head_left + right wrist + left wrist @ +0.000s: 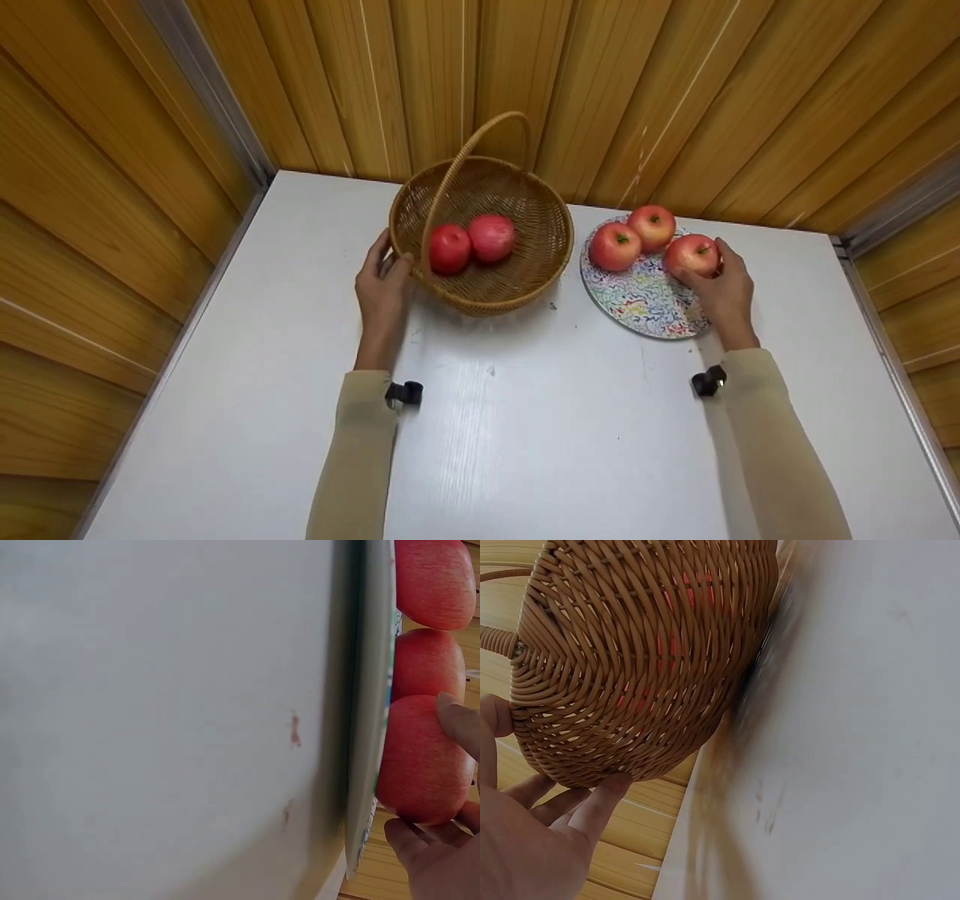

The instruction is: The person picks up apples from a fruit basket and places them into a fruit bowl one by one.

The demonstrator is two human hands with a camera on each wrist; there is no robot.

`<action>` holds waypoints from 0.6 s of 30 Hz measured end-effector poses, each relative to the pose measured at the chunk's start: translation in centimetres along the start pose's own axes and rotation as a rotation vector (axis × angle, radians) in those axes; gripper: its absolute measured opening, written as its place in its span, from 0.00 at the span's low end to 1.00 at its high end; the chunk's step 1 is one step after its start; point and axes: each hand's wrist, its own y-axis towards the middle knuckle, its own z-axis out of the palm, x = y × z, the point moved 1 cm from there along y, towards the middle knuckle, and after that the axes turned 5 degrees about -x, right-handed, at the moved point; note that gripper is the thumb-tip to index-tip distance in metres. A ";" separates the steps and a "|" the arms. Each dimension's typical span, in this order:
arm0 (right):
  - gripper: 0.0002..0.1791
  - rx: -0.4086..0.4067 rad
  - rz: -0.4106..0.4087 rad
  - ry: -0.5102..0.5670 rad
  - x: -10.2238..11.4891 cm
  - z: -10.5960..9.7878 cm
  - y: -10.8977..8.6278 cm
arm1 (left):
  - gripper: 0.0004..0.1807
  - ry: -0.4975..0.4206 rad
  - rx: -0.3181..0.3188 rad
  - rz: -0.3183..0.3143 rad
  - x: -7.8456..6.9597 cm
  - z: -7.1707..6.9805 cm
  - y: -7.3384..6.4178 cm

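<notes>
My left hand point(384, 289) holds the left rim of a brown wicker basket point(484, 304), thumb at the edge and fingers against the outer weave, as the left wrist view shows. Inside the basket lie a dark red fruit point(450, 249) and a pinker one point(492, 238), side by side near the arched handle. My right hand point(726, 296) grips a red apple point(691, 255) on the right part of a round plate point(637, 300) with a multicoloured squiggle pattern. Two more apples sit on that plate, one at the left point(615, 246) and one at the back point(651, 227).
The white table point(517, 435) carries the basket and plate near its back edge, close to a wood-plank wall point(517, 67). Plank walls also rise at the left point(90, 225) and right. The basket's tall handle point(480, 142) arches above its bowl.
</notes>
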 end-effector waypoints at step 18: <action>0.46 -0.160 -0.068 0.087 1.2 -0.7 -1.4 | 0.32 0.045 0.006 0.011 -0.1 0.0 -0.1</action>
